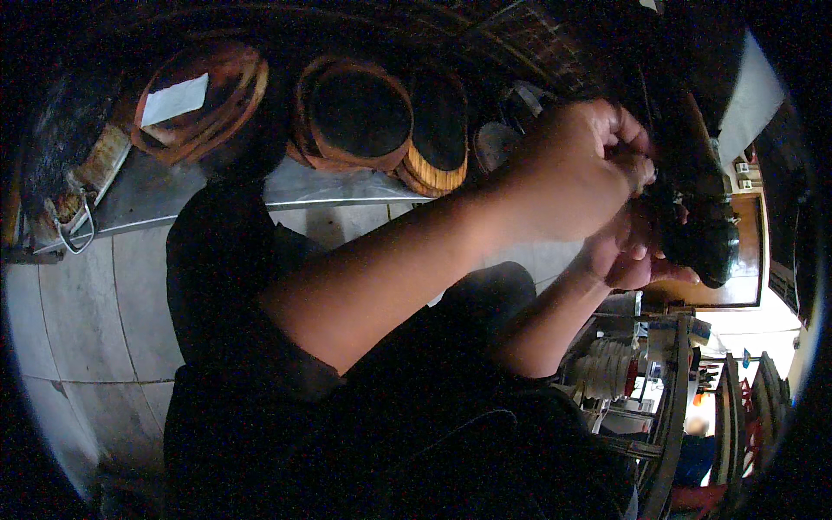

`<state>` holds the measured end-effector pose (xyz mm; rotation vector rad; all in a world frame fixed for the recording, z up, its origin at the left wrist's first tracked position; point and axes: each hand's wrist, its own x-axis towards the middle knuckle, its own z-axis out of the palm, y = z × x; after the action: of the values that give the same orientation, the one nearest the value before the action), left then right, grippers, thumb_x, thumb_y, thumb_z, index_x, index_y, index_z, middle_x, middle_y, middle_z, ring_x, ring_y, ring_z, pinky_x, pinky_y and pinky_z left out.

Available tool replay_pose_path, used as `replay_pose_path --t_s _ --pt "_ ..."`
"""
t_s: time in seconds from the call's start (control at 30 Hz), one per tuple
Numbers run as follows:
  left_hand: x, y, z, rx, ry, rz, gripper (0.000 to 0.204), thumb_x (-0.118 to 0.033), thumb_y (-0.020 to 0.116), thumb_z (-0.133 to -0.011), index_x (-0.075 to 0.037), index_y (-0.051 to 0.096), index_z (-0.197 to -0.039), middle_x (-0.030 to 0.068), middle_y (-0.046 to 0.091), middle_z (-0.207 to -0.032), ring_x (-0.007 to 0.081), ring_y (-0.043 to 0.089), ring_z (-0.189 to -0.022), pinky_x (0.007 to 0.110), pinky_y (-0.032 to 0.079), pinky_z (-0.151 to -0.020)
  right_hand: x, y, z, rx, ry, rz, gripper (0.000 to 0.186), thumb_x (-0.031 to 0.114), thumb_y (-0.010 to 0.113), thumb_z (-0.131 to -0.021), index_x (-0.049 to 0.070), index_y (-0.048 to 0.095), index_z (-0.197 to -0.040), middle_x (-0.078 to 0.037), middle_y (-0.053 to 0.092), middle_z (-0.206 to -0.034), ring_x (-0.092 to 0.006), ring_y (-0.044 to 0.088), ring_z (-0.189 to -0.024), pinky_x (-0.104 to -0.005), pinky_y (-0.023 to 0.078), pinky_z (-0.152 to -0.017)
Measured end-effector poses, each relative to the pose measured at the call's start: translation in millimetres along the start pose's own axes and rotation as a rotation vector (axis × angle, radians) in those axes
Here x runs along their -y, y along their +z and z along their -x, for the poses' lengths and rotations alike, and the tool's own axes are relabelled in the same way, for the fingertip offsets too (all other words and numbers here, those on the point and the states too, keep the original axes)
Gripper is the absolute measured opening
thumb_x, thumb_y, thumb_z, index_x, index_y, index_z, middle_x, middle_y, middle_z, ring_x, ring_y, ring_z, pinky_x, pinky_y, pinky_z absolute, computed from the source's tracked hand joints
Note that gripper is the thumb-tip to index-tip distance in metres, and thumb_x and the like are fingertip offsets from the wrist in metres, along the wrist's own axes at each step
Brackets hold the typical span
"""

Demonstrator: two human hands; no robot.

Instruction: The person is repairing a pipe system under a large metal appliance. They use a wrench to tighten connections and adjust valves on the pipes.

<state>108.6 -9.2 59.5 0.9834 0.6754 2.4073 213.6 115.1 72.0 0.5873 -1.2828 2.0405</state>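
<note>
Well, the largest thing below you is the pale tiled floor [95, 303], with the steel bench [334, 185] running across beyond your knees. Your left forearm [407, 256] crosses the view, rising to the upper right; your right forearm [555, 325] comes up beneath it, shorter to the eye. Low on the right stands a rack [672, 412], its uprights slanted by the lens. On the bench sit a round wooden platter stack [253, 87] at the left, a black-centred platter stack [360, 113] in the middle and, just beside that, an oval striped-edge board [442, 178].

Your two hands are close together at the upper right, by a dark cylindrical fitting [712, 251]. Your left hand [598, 160], the higher one, has its fingers curled in close (whether they pinch anything, you cannot tell in this shadow). Your right hand [628, 256] is partly open just left of the fitting, one finger stretched out toward the right; its grip and any contact are unclear. Smaller still are the whitish stacked dishes [598, 368] on the rack, the white paper [176, 100] on the left platters and a bent wire handle [88, 230].
</note>
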Motion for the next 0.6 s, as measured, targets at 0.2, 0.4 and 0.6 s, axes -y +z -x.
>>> replay_pose_path --t_s 0.2,0.4,0.6 --pt "0.6 0.7 0.6 0.011 0.022 0.033 0.010 -0.003 0.061 -0.083 0.001 0.057 -0.091 0.0065 0.063 -0.079 0.0131 0.060 -0.073 0.026 0.050 -0.069 -0.7 -1.4 -0.8 0.025 0.004 -0.012 0.093 0.056 0.073 -0.062 0.005 0.037 -0.132 -0.008 0.062 -0.091 -0.0109 0.050 -0.047 -0.0266 0.044 -0.078" --pt "3.5 1.4 0.7 -0.015 -0.010 0.111 0.008 -0.002 0.061 -0.082 0.001 0.058 -0.089 0.0065 0.062 -0.079 0.0122 0.059 -0.073 0.026 0.049 -0.069 -1.7 -9.8 -8.9 0.252 0.088 0.000 0.093 0.057 0.073 -0.061 0.004 0.038 -0.130 -0.010 0.056 -0.108 -0.0149 0.055 -0.076 -0.0316 0.037 -0.090" --pt "-0.2 6.5 4.9 -0.072 0.058 -0.019 0.007 -0.001 0.061 -0.081 0.000 0.057 -0.087 0.0050 0.060 -0.076 0.0108 0.056 -0.070 0.025 0.047 -0.066 -5.2 -3.4 -6.2 0.295 0.176 -0.391 0.092 0.054 0.075 -0.061 0.004 0.039 -0.130 -0.011 0.048 -0.125 -0.0252 0.040 -0.116 -0.0386 0.026 -0.104"
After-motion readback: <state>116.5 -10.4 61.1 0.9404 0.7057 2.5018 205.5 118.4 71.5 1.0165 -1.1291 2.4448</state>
